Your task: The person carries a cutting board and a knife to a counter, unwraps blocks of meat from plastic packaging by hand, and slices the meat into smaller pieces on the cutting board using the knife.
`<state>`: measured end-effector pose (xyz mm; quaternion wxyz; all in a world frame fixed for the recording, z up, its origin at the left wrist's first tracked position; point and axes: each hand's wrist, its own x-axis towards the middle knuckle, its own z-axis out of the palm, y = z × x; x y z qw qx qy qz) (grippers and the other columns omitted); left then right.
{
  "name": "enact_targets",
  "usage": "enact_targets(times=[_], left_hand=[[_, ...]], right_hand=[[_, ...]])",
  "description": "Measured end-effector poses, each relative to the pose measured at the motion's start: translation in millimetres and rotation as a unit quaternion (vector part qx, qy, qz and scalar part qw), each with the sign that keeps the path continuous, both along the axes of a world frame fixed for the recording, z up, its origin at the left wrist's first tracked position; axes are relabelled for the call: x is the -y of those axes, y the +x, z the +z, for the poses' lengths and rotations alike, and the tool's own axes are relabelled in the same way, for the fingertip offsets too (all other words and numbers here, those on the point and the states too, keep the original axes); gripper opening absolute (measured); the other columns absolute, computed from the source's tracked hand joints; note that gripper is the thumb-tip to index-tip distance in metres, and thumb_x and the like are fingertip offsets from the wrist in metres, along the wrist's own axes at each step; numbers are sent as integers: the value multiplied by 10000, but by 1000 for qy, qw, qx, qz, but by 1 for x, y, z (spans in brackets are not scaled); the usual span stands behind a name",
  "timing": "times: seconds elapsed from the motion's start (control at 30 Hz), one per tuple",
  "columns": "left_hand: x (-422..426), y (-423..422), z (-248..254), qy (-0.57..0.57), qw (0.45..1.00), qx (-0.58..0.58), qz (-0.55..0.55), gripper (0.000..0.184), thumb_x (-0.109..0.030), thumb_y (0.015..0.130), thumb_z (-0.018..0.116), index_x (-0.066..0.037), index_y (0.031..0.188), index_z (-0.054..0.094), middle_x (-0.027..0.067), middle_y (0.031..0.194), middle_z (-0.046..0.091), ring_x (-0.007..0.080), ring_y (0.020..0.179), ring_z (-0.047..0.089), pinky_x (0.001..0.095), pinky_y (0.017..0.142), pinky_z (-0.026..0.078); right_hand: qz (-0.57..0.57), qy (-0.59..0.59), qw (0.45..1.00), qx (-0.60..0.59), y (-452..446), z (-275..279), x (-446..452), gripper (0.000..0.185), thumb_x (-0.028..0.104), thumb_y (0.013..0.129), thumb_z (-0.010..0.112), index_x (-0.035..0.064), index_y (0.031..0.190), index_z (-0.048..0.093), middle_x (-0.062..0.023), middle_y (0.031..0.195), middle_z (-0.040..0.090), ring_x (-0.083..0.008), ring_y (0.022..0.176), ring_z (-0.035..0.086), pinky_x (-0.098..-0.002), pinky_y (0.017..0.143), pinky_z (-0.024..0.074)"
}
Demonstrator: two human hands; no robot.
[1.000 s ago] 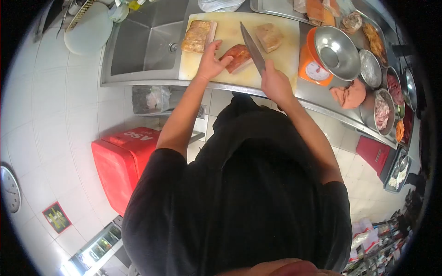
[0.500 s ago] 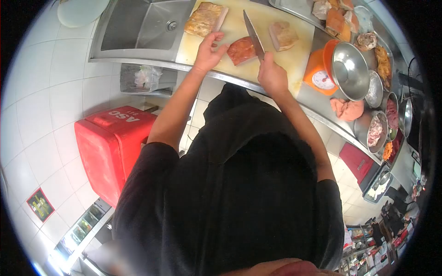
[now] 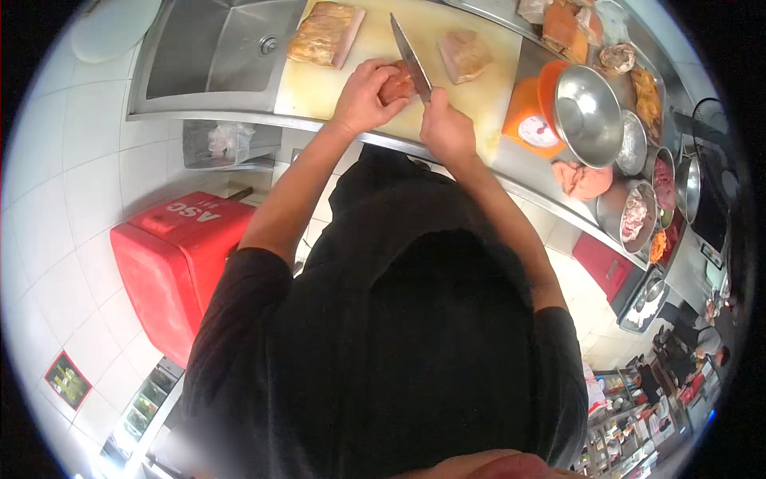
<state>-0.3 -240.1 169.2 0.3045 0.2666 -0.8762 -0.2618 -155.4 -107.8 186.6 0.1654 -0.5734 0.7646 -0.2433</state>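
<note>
My left hand is closed over a reddish piece of meat on the pale cutting board, covering part of it. A large knife is in my right hand, its fingers wrapped round the handle. The blade lies right along the meat's right side; whether it has entered the meat I cannot tell. To the left rests a bigger browned slab of meat with a pale cut side. A paler piece of meat lies right of the knife.
Left of the board is a steel sink. On the right stand an orange scale with a steel bowl, a pinkish lump and several bowls of food. A tray runs behind. A red box stands below left.
My left hand has moved from an open pose beside the reddish meat to gripping it. The knife has come close against the meat. The whole view has shifted slightly.
</note>
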Motion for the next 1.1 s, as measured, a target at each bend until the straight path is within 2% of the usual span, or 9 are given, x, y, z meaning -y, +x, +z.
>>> enact_targets(times=[0.4, 0.67, 0.77, 0.87, 0.97, 1.1], left_hand=[[4, -3, -9, -3, 1000, 7, -2, 516, -280, 692, 859, -89, 1118, 638, 149, 1184, 584, 377, 1084, 583, 445, 942, 494], [4, -4, -10, 1, 1000, 2, -2, 504, -255, 694, 860, -84, 1113, 638, 147, 1181, 584, 374, 1093, 579, 442, 948, 495], [3, -1, -1, 51, 999, -9, -10, 479, -223, 726, 845, -76, 1131, 636, 155, 1186, 582, 369, 1101, 576, 432, 961, 491], [20, 10, -20, 81, 995, -59, 1, 458, -202, 764, 825, -62, 1155, 631, 164, 1197, 581, 363, 1116, 573, 420, 975, 486], [29, 20, -16, 141, 985, -79, 55, 452, -201, 784, 812, -50, 1168, 627, 171, 1203, 584, 363, 1127, 572, 420, 988, 479], [27, 20, -5, 48, 997, -56, 22, 465, -220, 774, 818, -54, 1166, 629, 170, 1183, 597, 361, 1122, 574, 424, 967, 486]], right_hand=[[4, -28, 999, -28, -4, -6, 3, 239, 178, 984, 539, 45, 1156, 442, -248, 738, 662, -460, 668, 660, -578, 609, 512], [9, -25, 999, -28, -4, -8, 6, 199, 190, 989, 534, 53, 1102, 443, -244, 726, 663, -460, 670, 662, -580, 612, 516], [11, -15, 999, -31, -2, -8, 6, 189, 188, 990, 531, 55, 1086, 438, -244, 726, 664, -460, 673, 663, -583, 619, 516], [9, -20, 999, -27, -2, -8, 7, 190, 187, 990, 527, 54, 1086, 431, -243, 728, 665, -461, 676, 664, -585, 624, 516], [8, -27, 999, -27, -1, -8, 6, 201, 188, 989, 525, 50, 1097, 427, -240, 729, 667, -457, 675, 665, -584, 625, 517], [9, -32, 999, -38, 0, -9, 6, 215, 189, 989, 528, 43, 1112, 427, -236, 724, 667, -450, 664, 665, -580, 614, 516]])
